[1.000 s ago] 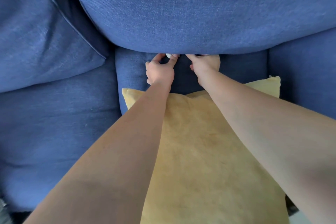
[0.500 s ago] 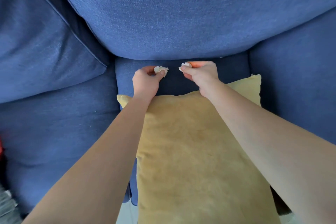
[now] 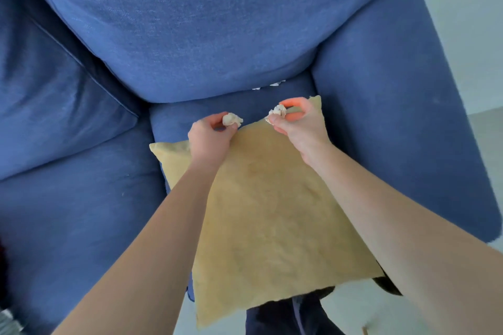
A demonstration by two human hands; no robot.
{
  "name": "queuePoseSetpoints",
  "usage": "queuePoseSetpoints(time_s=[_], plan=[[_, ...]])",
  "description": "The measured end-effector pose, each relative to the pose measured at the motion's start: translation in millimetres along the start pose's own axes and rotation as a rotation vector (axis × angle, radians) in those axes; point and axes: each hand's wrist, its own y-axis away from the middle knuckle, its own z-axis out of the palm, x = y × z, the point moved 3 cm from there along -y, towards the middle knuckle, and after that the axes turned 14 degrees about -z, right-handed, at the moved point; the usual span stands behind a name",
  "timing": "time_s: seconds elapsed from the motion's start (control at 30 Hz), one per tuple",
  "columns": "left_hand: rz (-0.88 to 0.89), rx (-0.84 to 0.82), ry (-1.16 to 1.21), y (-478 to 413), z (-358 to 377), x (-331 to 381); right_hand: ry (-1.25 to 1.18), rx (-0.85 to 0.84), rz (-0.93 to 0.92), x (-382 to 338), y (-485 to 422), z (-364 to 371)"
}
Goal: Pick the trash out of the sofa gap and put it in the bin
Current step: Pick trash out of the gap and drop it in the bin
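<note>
My left hand (image 3: 208, 139) pinches a small crumpled white paper wad (image 3: 232, 119) between thumb and fingertips. My right hand (image 3: 299, 124) holds a second crumpled wad (image 3: 277, 113) the same way. Both hands hover over the far edge of a yellow cushion (image 3: 272, 212), just in front of the sofa gap (image 3: 268, 86) between the blue back cushion (image 3: 204, 30) and the seat. More white scraps (image 3: 269, 86) peek out of that gap. No bin is in view.
The blue sofa armrest (image 3: 402, 117) rises on the right, with pale floor (image 3: 484, 144) beyond it. A second blue seat cushion (image 3: 76, 198) lies on the left. My dark trouser leg (image 3: 288, 315) shows below the yellow cushion.
Both hands have pulled back from the gap, each with a paper wad, and now sit lower over the yellow cushion. My view has shifted right, showing the armrest and floor.
</note>
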Motion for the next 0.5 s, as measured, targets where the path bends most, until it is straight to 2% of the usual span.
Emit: queuePoseSetpoints(time_s=[0.3, 0.5], plan=[[0.061, -0.144, -0.003, 131, 74, 1, -0.056, 0.093, -0.032, 10, 105, -144], [0.082, -0.211, -0.132, 220, 143, -13, -0.083, 0.206, 0.008, 36, 174, -245]])
